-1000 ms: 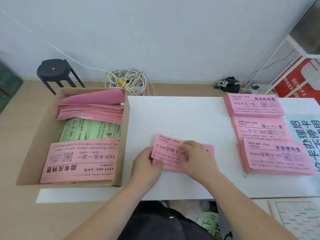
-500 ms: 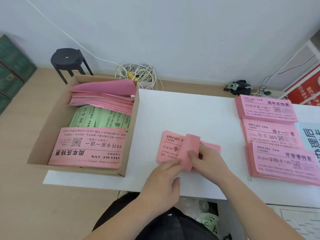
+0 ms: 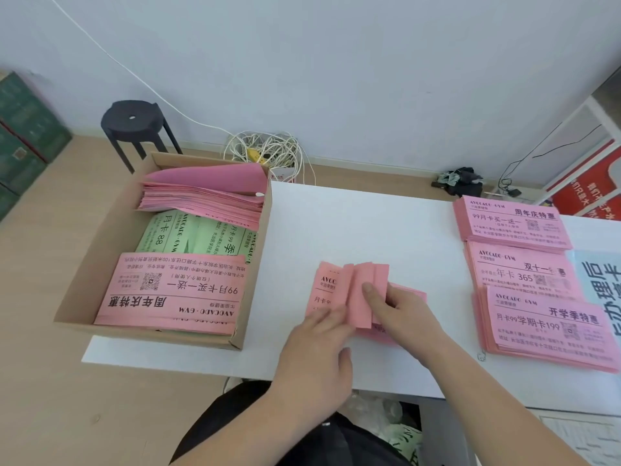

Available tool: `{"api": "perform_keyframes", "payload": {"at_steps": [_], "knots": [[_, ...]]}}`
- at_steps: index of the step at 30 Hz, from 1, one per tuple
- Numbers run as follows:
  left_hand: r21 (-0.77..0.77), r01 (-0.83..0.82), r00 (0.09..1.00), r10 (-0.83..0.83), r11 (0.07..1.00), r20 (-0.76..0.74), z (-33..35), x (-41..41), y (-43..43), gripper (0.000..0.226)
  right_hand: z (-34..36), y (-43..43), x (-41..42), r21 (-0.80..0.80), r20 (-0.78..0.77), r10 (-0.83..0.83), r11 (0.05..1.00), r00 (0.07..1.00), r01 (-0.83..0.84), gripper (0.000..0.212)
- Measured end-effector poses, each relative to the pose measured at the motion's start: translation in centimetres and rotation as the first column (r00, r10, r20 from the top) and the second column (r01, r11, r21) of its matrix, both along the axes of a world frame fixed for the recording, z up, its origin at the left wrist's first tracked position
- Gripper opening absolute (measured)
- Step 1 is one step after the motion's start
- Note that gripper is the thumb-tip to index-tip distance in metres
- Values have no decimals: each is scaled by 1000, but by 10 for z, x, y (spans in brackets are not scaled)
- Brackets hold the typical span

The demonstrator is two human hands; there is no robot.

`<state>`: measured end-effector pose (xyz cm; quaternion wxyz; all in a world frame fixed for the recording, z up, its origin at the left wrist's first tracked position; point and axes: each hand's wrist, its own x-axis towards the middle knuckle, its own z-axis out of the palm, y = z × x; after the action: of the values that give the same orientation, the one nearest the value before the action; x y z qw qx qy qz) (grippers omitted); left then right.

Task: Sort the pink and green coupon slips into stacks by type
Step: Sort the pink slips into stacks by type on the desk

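A small bundle of pink slips [image 3: 336, 294] lies on the white table [image 3: 369, 230] in front of me. My right hand [image 3: 400, 311] grips several of its top slips, bent up and over with the blank backs showing. My left hand [image 3: 319, 351] rests on the bundle's near left edge, fingers touching the paper. Three sorted pink stacks sit at the right: a far stack [image 3: 510, 223], a middle stack [image 3: 521, 270] and a near stack [image 3: 544, 327]. A cardboard box [image 3: 84, 297] at the left holds more pink slips [image 3: 174, 294] and green slips [image 3: 188, 235].
A black stool [image 3: 134, 126] and a tangle of white cables [image 3: 265, 151] stand behind the box. Green crates [image 3: 23, 136] sit at the far left, a white rack with a red sign [image 3: 591, 190] at the far right. A blue printed sheet [image 3: 601, 284] lies beside the stacks.
My right hand has lifted and folded back more of the bundle's top slips. My left hand has slid from the left end to the near edge.
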<state>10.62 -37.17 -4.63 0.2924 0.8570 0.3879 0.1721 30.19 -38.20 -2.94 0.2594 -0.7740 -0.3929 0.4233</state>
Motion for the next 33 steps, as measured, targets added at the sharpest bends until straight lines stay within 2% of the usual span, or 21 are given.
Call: {"api": "perform_keyframes", "payload": {"at_steps": [2, 5, 6, 8, 9, 11, 14, 16, 18, 20, 22, 25, 28, 30, 33], "knots": [[10, 100, 995, -100, 995, -17, -1, 4, -7, 30, 0, 1, -1, 12, -22, -3, 1000, 1000, 3, 43], [-77, 163, 980, -153, 984, 125, 5, 6, -10, 31, 0, 0, -2, 14, 44, 16, 1000, 999, -17, 26], [-129, 125, 981, -103, 984, 166, 7, 6, -9, 34, 0, 0, -2, 16, 79, 30, 999, 996, -32, 23], [-251, -68, 980, 112, 966, 167, 5, 4, -5, 39, -1, 0, -1, 12, 113, 44, 999, 993, -45, 21], [-325, -178, 963, 233, 929, 138, 5, 2, -1, 39, 0, 0, -1, 11, 112, 41, 999, 993, -42, 20], [-529, -322, 905, 420, 785, 73, 8, -1, 11, 39, 1, 1, -2, -1, 98, 28, 1000, 995, -28, 23], [-742, -341, 803, 590, 577, 90, 15, 1, 23, 36, 2, 1, -1, -18, 103, 25, 1000, 994, -23, 29], [-792, -307, 759, 638, 528, 131, 18, 2, 27, 36, 4, 1, -1, -14, 102, 25, 1000, 994, -23, 32], [-759, -303, 782, 606, 576, 148, 17, 3, 26, 39, 4, 1, -2, 1, 98, 32, 999, 995, -33, 34], [-675, -297, 839, 522, 675, 153, 15, 2, 23, 45, 5, 1, -3, 7, 92, 34, 999, 995, -35, 35], [-564, -223, 919, 365, 795, 151, 12, 1, 18, 50, 5, 2, -2, -6, 56, 1, 1000, 998, 0, 42], [-418, -83, 996, 93, 905, 5, 8, 1, 6, 60, 12, 4, -3, -38, -5, -37, 999, 999, 37, 59], [-335, 36, 992, -75, 942, -102, 7, 4, -1, 66, 18, 5, -5, -24, -89, -47, 999, 995, 45, 57], [-357, 45, 993, -81, 933, -87, 6, 6, 1, 60, 16, 4, -2, -22, -98, -44, 999, 994, 42, 49], [-473, -101, 990, 135, 875, 40, 2, 9, 12, 36, 9, 1, 4, -33, 1, -1, 999, 1000, 2, 37]]}}
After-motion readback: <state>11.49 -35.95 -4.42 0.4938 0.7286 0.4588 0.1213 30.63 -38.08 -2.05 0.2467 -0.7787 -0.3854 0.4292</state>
